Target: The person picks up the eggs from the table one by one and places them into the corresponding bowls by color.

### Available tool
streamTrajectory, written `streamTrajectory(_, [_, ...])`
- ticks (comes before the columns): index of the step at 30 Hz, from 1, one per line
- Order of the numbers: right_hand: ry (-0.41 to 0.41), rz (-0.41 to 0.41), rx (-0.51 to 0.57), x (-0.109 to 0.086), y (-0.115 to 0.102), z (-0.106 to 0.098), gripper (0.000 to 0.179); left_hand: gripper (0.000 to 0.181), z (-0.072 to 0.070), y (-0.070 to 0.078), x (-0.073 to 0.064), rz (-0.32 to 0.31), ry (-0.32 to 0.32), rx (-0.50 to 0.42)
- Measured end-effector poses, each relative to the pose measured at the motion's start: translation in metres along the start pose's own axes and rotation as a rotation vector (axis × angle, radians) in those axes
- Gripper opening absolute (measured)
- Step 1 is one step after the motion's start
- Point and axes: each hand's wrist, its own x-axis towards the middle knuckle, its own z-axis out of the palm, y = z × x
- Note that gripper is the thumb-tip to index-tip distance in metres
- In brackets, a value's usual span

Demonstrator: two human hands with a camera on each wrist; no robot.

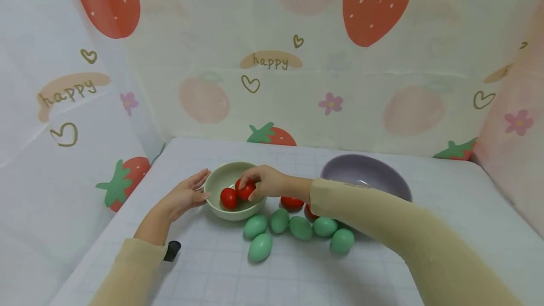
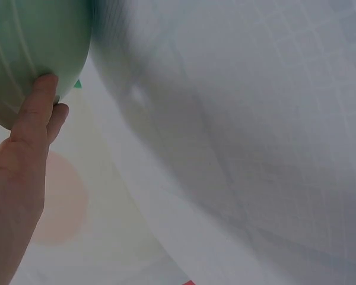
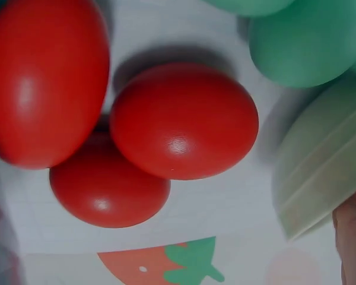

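Note:
A pale green bowl (image 1: 238,214) stands on the table, with a red egg (image 1: 228,199) lying inside it. Over the bowl, my right hand (image 1: 265,182) pinches a second red egg (image 1: 245,190) between thumb and fingers, right beside the first. My left hand (image 1: 183,197) touches the bowl's left side with fingers extended; the left wrist view shows its fingertips (image 2: 45,83) against the outer wall. Several green eggs (image 1: 300,227) lie in front of the bowl. Red eggs (image 3: 184,122) rest on the table to its right, partly hidden by my right arm in the head view.
A purple bowl (image 1: 361,169) stands at the right, partly behind my right forearm. A small black object (image 1: 172,250) shows by my left sleeve. A strawberry-patterned sheet (image 1: 272,103) hangs behind the table and at its sides.

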Motion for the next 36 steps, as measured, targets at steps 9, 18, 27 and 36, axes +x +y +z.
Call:
streamTrajectory(9, [-0.112,-0.041,-0.135,0.015,0.0,0.002,0.021,0.076,0.002,0.004,0.003,0.023,-0.026,-0.013])
streamTrajectory(18, [-0.146,-0.043,-0.268,0.025,0.004,0.012,0.022,0.076,0.003,0.006,0.002,0.026,-0.029,-0.005])
streamTrajectory(27, [-0.176,0.001,-0.289,0.025,0.011,0.028,0.025,0.075,0.007,-0.004,-0.004,0.008,-0.022,-0.002])
streamTrajectory(36, [-0.163,0.022,-0.233,0.021,0.003,0.014,0.027,0.074,0.003,0.0,-0.004,0.011,-0.009,0.004])
